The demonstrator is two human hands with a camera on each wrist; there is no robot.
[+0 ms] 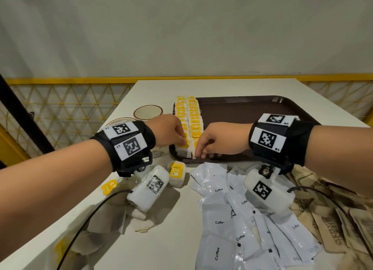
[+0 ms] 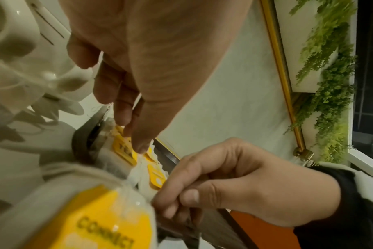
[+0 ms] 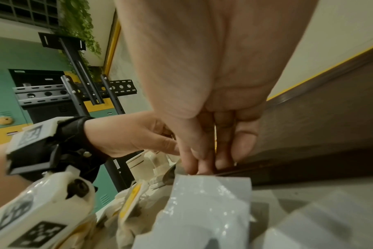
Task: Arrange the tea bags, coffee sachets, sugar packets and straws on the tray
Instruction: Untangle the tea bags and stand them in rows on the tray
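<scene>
At tray's near-left corner, my left hand pinches a tea bag, right hand fingers curled steadying the row upright; its grip unclear.

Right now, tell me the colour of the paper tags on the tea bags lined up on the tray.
Yellow paper tags with dark print; the head view shows them best.

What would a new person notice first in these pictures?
Two rows of yellow-tagged tea bags stand along the left edge of the brown tray, with the left hand and right hand working at their near end. White coffee sachets lie scattered on the table in front.
</scene>
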